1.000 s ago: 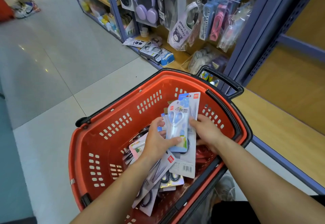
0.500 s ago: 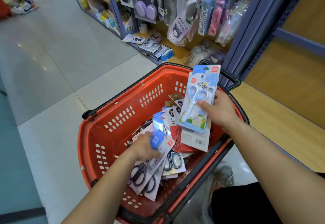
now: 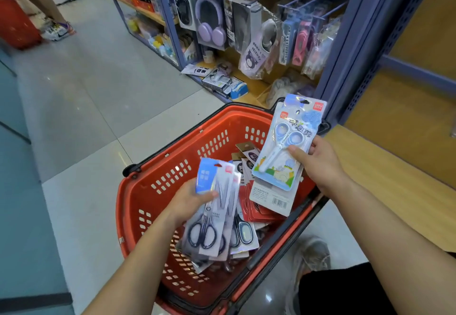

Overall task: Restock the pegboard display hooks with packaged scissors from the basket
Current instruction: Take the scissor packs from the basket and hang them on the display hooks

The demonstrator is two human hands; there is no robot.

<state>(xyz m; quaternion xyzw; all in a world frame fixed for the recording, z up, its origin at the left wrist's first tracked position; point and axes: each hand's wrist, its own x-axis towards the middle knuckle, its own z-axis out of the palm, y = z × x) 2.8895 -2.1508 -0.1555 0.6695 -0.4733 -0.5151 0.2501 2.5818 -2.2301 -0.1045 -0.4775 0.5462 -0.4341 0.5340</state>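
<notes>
Packaged scissors are seen in three places. A pale-blue blister card holding small blue-handled scissors (image 3: 283, 151), with a second card stacked behind it, is pinched at its 3 o'clock edge by the right hand (image 3: 318, 164). The thumb is laid on the front, so this grip is clenched on the pack, which is raised above the 2 o'clock corner of the red perforated plastic basket (image 3: 148, 191). A fanned bundle of clear packs of dark-handled scissors (image 3: 209, 223) is grasped near its top by the left hand (image 3: 187, 203). That grip is closed round the bundle's 9 o'clock side, over the middle of the basket. Red-backed cards (image 3: 249, 208) are left loose in the basket between the two hands.

The thin metal display hooks (image 3: 311, 10) are seen at 1 o'clock in the view, well apart from both hands and crowded with hanging goods. Which hook is meant for scissors cannot be told.

Trouble is judged most likely from the bundle. It is held at one end only, so a lower pack could slide out of the fan and be dropped. The rear card on the right could be shed likewise. With both hands loaded, no hand is left to part the hanging goods, and a hang hole could be torn or missed.
</notes>
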